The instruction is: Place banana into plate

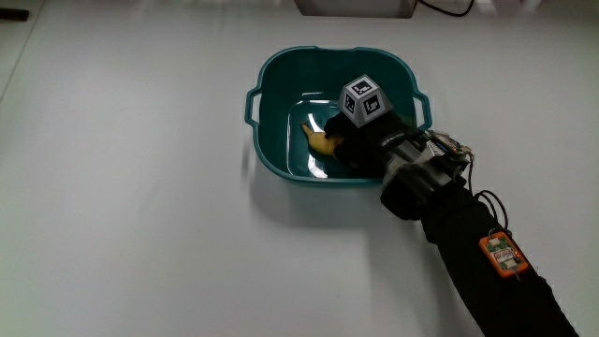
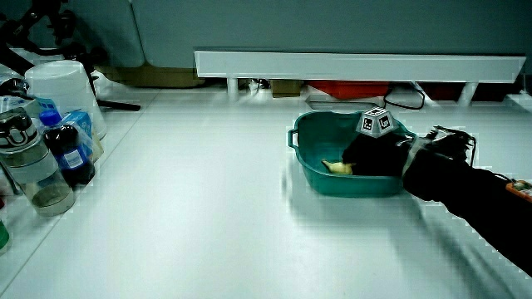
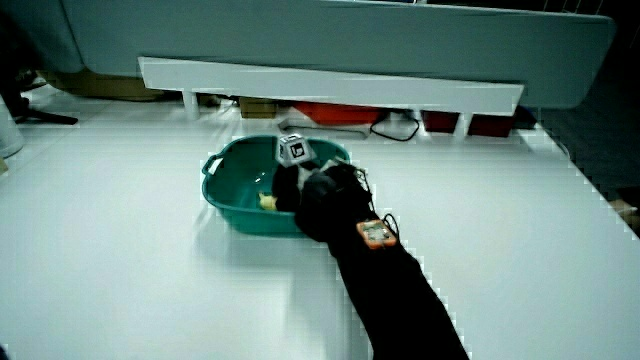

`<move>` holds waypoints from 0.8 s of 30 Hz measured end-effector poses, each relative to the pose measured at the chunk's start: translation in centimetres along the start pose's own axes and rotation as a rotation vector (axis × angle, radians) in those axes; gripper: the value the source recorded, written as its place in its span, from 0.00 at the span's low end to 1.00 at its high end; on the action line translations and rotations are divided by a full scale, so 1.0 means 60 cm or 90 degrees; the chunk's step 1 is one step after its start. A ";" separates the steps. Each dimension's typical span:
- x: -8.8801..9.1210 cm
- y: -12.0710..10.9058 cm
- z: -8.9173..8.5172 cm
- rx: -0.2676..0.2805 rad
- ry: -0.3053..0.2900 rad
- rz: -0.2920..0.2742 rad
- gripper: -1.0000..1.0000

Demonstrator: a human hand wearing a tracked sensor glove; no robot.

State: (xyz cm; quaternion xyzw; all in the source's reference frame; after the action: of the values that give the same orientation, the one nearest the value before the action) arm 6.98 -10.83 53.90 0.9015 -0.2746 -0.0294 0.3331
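As the black-gloved hand (image 1: 360, 140) reached inside the teal plastic basin (image 1: 271, 103), its grip apparently clasped the yellow banana (image 1: 321, 142), lowering it onto the floor.

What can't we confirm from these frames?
- Grip: the hand is down inside the teal basin, covering most of the banana in the main view; its fingers are hidden, so hold or release is unknown.
- Banana in a side view: only a yellow bit shows; the rest is hidden by the basin wall and glove.
- Bottle labels at the table's edge: too small to read.
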 end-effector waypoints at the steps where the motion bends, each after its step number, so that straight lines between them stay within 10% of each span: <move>1: -0.001 0.000 0.000 -0.005 0.001 0.002 0.50; 15: 0.022 0.006 -0.021 -0.056 0.052 -0.042 0.19; 24: 0.030 -0.021 0.020 0.007 0.088 -0.029 0.00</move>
State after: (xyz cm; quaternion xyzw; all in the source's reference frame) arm 8.85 -11.66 52.44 0.9093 -0.2301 0.0271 0.3455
